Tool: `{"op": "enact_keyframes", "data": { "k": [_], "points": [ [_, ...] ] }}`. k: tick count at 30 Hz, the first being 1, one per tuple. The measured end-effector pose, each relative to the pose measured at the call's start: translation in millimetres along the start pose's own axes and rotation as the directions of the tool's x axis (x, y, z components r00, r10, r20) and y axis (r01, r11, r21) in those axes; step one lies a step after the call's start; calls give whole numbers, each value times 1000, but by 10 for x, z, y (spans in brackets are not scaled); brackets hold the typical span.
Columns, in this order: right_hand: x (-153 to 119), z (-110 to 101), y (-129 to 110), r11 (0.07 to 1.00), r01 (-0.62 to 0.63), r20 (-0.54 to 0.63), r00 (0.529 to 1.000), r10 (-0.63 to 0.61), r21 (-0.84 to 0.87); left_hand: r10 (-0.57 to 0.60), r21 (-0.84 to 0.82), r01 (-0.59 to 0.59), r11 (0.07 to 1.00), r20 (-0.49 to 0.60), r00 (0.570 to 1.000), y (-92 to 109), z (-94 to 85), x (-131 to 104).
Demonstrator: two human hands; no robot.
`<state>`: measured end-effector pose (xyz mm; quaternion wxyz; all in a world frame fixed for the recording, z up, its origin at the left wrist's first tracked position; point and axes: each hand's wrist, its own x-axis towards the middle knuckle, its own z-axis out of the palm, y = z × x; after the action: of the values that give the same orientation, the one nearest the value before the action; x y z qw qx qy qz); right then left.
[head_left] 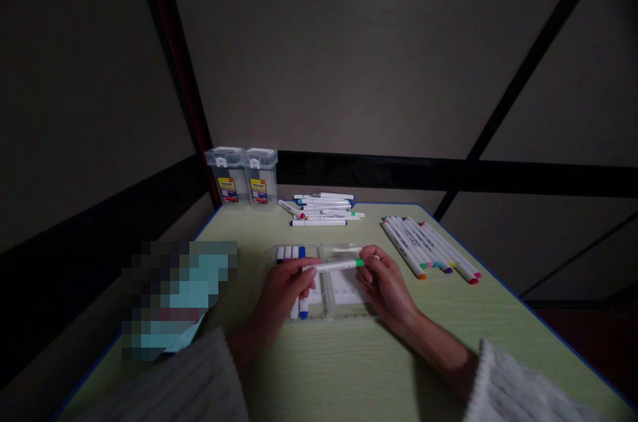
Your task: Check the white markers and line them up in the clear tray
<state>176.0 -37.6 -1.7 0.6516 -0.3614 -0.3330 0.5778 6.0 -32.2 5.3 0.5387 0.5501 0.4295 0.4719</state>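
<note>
A white marker with a green end (339, 266) lies level between my two hands, above an open clear plastic case (326, 308). My left hand (284, 289) pinches the marker's white end between thumb and fingers. At the green end, my right hand (381, 279) has its fingers closed on the marker too. Several white markers (294, 308), one with blue ends, lie side by side in the left half of the case, partly hidden under my left hand. A white sheet (346, 286) shows in the right half.
A loose pile of white markers (323, 206) lies at the back. A row of markers with coloured ends (428, 246) rests at the right. Two clear lidded boxes (242, 176) stand back left. A blurred-out light-blue item (194, 302) is at the left. The green table (349, 369) has blue edges.
</note>
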Motion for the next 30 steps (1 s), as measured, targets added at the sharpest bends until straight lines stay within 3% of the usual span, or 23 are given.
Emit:
{"op": "enact_keyframes", "data": {
  "k": [17, 30],
  "points": [
    [8, -9, -7, 1000, -20, 14, 1000, 19, 17, -69, -121, 65, 990, -26, 997, 31, 24, -10],
    [9, -24, -7, 999, -8, 47, 999, 7, 35, -103, -107, 101, 989, -17, 995, 50, 36, -22]
  ]
}}
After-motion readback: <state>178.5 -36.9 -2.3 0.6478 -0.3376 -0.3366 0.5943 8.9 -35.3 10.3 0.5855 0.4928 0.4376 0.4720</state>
